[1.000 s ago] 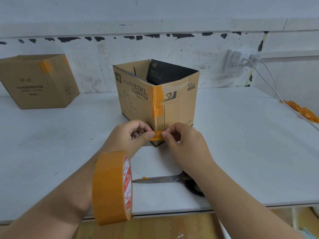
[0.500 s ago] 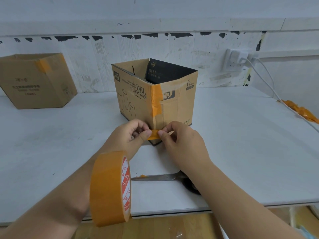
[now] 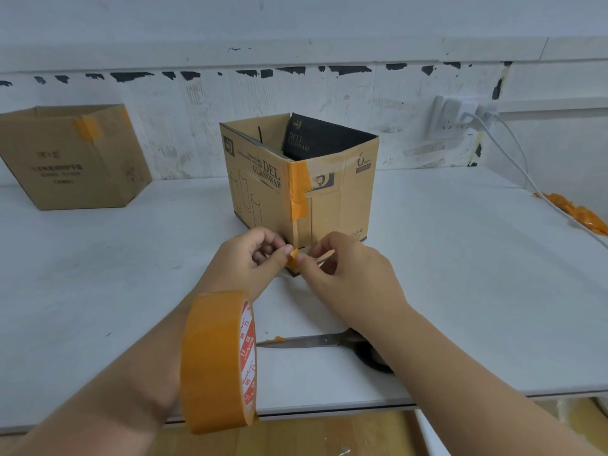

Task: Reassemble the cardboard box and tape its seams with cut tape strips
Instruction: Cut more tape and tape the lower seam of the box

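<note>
A brown cardboard box [image 3: 342, 205] with an open top stands mid-table, one corner toward me. An orange tape piece covers the upper part of that corner seam. My left hand [image 3: 250, 261] and my right hand [image 3: 348, 274] meet at the bottom of the corner, both pinching a small orange tape strip [image 3: 292, 258] between thumbs and fingers. The strip looks bunched and short. An orange tape roll [image 3: 217, 360] hangs around my left forearm like a bracelet.
Scissors [image 3: 316, 342] lie on the white table [image 3: 460, 291] under my right forearm. A second cardboard box [image 3: 69, 159] stands at the far left by the wall. A white cable and crumpled orange tape [image 3: 579, 212] lie at the right edge.
My hands have drawn closer together, and the strip between them has gone from stretched flat to bunched and shorter. The box has not moved.
</note>
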Action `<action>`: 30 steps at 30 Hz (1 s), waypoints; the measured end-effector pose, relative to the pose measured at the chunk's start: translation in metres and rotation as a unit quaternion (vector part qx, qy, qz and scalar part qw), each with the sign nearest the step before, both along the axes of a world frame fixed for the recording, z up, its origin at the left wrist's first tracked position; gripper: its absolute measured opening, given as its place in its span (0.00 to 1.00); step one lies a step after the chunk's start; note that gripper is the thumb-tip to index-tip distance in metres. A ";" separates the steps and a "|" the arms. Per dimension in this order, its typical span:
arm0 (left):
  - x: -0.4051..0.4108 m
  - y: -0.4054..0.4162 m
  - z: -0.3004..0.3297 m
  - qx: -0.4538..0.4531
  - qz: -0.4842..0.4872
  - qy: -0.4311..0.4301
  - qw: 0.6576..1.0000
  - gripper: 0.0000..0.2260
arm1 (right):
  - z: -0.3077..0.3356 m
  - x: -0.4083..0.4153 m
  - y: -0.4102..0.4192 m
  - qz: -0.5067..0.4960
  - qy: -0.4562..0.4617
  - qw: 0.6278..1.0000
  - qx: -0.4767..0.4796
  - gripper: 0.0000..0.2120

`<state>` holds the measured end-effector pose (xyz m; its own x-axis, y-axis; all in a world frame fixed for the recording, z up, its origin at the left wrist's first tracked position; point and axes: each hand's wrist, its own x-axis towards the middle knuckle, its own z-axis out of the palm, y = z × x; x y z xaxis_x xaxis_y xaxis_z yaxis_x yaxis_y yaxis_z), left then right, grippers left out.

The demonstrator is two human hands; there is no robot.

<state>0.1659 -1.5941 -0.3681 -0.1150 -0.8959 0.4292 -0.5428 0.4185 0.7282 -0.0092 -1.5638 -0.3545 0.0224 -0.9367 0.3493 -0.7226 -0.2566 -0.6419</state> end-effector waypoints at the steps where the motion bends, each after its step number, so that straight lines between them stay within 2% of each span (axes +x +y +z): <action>1: -0.001 0.000 0.000 0.000 0.000 0.000 1.000 0.03 | 0.003 0.000 -0.001 0.004 0.026 1.000 0.001 0.16; 4: -0.002 0.001 0.001 -0.001 0.012 -0.008 1.000 0.04 | 0.009 0.000 -0.007 0.014 0.069 0.998 0.003 0.19; 10: -0.003 0.002 0.003 0.001 0.021 -0.013 1.000 0.02 | 0.005 0.001 -0.012 0.003 0.083 0.996 -0.033 0.20; 18: -0.002 0.002 0.002 -0.001 0.014 -0.007 1.000 0.03 | 0.000 -0.004 -0.015 -0.012 0.021 0.999 -0.030 0.13; 30: -0.001 -0.002 -0.002 0.027 0.029 -0.028 0.999 0.04 | -0.004 -0.009 -0.025 -0.009 -0.094 0.994 0.049 0.16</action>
<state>0.1646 -1.5964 -0.3697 -0.0851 -0.9231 0.3750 -0.6061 0.3467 0.7159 -0.0182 -1.5887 -0.3580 -0.0521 -0.9664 0.2518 -0.5918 -0.1732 -0.7873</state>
